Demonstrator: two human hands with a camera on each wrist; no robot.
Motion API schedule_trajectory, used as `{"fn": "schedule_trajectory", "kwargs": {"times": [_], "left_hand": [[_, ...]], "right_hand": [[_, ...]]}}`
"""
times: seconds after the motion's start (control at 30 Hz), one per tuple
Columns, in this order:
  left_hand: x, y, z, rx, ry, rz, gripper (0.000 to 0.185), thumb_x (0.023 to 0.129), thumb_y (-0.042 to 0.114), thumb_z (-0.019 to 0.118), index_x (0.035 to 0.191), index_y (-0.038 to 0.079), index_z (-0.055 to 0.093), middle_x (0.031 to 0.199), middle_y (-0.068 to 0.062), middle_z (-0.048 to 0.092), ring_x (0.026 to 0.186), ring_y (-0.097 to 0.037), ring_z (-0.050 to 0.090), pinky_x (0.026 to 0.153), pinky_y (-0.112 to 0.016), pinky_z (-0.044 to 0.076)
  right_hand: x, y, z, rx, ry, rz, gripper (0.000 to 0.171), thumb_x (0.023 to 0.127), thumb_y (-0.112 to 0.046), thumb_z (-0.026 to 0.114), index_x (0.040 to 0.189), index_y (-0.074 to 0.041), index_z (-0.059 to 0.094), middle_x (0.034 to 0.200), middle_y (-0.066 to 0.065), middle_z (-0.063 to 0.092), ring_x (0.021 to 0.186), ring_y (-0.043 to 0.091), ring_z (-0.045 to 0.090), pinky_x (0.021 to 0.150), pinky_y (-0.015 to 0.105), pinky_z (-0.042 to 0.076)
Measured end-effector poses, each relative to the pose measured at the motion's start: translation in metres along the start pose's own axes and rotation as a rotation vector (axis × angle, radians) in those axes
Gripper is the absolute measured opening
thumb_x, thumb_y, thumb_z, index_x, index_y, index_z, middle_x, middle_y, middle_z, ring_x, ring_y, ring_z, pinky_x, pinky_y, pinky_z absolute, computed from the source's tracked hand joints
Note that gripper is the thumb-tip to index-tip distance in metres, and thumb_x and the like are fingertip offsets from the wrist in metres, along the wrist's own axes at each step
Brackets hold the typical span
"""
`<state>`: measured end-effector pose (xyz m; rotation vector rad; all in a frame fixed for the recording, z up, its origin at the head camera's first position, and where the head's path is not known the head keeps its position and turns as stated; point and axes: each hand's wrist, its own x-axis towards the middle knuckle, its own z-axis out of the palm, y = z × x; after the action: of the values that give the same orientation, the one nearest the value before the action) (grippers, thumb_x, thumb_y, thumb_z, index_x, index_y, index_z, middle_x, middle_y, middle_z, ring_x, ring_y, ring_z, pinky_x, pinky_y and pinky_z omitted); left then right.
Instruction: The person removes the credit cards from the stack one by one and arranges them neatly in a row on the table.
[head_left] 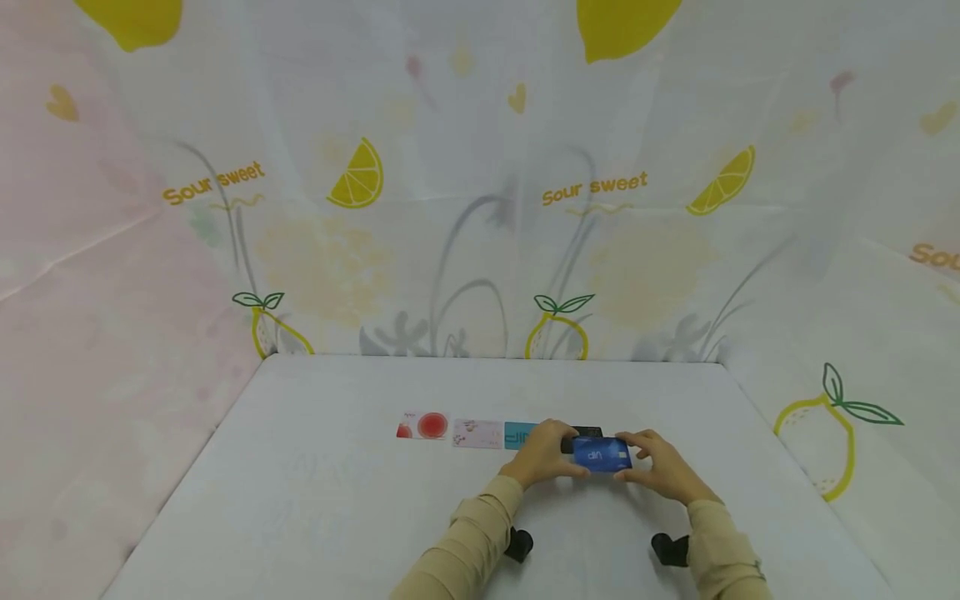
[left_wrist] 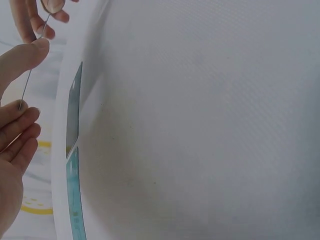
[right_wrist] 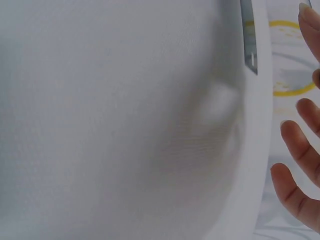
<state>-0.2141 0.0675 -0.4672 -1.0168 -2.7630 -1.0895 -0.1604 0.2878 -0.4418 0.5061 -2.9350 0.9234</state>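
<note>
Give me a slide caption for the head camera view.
Both hands hold a blue card beside a row of cards on a white table.

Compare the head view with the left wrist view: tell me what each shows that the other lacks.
Head view only: the blue card face-on, held between the left hand and right hand, plus the red-and-white card and pink card lying on the table, and the lemon-print backdrop.

Left wrist view only: the blue card seen edge-on as a thin line, pinched by the left thumb.

Both: the two hands, the blue card, the teal card and the white table.
</note>
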Motion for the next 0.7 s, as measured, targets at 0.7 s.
{"fn": "schedule_trajectory", "kwargs": {"times": [0.7], "left_hand": [[0.036,0.007,0.015,0.071,-0.055,-0.037,0.052,0.067,0.031,0.085,0.106,0.001,0.068,0.096,-0.004,0.067,0.089,-0.011,0.056,0.083,-0.02,0.045]], "right_hand": [[0.012,0.03,-0.015,-0.013,-0.061,0.057,0.063,0.075,-0.022,0.079,0.125,0.005,0.053,0.106,0.026,0.053,0.085,0.031,0.056,0.065,0.039,0.048]]}}
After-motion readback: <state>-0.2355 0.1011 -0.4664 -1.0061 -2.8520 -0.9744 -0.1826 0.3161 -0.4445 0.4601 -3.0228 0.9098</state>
